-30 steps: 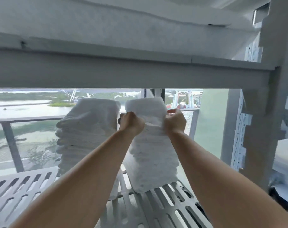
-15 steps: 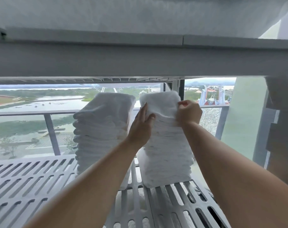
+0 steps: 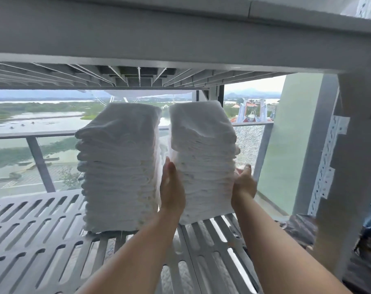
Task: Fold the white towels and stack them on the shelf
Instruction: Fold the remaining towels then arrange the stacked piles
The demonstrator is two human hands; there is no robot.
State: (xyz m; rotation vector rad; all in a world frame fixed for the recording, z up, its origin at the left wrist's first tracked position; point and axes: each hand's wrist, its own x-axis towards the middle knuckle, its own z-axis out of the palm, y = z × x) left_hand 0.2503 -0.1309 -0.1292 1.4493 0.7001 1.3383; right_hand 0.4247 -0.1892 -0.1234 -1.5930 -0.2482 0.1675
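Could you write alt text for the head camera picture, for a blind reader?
A person's left hand and right hand press either side of the right towel stack on a slotted grey shelf; a second towel stack stands close on its left. A railing and water lie beyond.

On the slotted shelf [image 3: 31, 240] I see the left towel stack [image 3: 118, 166] at 11 o'clock, the right towel stack [image 3: 203, 162] just beside it at 1 o'clock, between my left hand [image 3: 171, 187] and right hand [image 3: 244, 183].

Before you, the grey slotted shelf [image 3: 42, 240] carries two things. The left stack of folded white towels [image 3: 118, 166] stands upright at 11 o'clock. The right stack of folded white towels [image 3: 203, 162] stands just beside it at 1 o'clock, with a narrow gap between them.
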